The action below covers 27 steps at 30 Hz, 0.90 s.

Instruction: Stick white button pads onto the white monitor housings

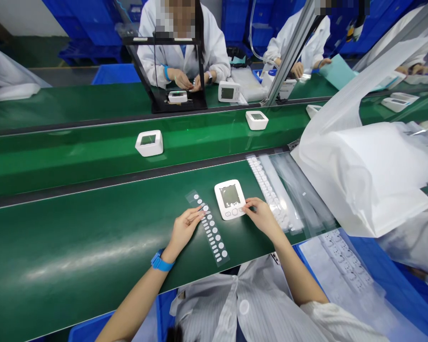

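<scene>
A white blood pressure monitor (230,199) with a grey screen lies face up on the green bench. My right hand (262,218) grips its lower right edge between thumb and fingers. To its left lies a clear strip of white stickers (214,230), with round ones in one row and small oval ones in the other. My left hand (186,228), a blue band at its wrist, pinches at the strip's upper left edge. Whether a single sticker is between those fingertips is too small to tell.
More sticker strips (267,190) and clear film lie right of the monitor, beside a big white plastic bag (371,175). Beyond the bench, a green conveyor (199,137) carries other monitors (150,143). Co-workers in white coats sit opposite, one behind a black frame (178,107).
</scene>
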Tool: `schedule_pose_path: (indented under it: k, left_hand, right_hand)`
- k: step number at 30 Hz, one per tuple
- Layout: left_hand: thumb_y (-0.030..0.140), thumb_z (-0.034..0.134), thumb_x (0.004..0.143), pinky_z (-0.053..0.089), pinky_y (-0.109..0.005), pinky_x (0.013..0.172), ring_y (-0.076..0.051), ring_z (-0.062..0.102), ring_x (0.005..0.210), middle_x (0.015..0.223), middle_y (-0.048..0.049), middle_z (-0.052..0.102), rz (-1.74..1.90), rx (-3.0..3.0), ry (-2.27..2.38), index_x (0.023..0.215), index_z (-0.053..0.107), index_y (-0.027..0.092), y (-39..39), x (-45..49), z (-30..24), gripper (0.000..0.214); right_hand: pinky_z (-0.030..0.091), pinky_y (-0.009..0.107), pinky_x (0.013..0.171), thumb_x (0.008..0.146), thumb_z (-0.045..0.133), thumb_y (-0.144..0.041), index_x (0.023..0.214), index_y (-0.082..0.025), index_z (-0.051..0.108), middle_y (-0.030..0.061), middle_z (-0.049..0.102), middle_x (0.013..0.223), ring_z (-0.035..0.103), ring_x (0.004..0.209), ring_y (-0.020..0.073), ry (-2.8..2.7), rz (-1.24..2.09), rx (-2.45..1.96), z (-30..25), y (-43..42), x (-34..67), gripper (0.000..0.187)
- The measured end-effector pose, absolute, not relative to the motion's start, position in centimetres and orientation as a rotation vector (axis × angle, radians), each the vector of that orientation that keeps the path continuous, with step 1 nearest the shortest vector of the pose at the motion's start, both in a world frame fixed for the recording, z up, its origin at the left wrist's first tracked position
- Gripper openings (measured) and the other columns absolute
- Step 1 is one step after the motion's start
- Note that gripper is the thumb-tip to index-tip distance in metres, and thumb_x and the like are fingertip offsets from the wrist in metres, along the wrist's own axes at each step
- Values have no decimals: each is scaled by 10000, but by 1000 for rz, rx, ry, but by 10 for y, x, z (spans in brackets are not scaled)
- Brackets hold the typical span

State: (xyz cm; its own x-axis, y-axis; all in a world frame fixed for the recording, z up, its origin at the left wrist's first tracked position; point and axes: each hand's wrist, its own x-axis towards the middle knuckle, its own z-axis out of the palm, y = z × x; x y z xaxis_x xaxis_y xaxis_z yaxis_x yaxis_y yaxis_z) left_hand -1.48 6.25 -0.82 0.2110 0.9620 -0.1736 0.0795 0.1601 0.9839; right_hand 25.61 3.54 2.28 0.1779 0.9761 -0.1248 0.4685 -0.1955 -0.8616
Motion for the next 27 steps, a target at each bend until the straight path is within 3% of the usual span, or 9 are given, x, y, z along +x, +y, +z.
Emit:
schedule_pose_path:
  k: [27]
  left_hand:
    - [454, 720, 750, 513, -435, 978, -274, 695, 1019, 1028, -128, 749, 898, 1228, 1181, 1066, 636, 143, 63, -15, -7, 451]
  right_hand:
    - [505, 351, 760, 801, 547, -115, 651, -202, 539, 69, 625, 888, 622, 815, 203, -1551, 782, -1854, 33, 38, 245, 173]
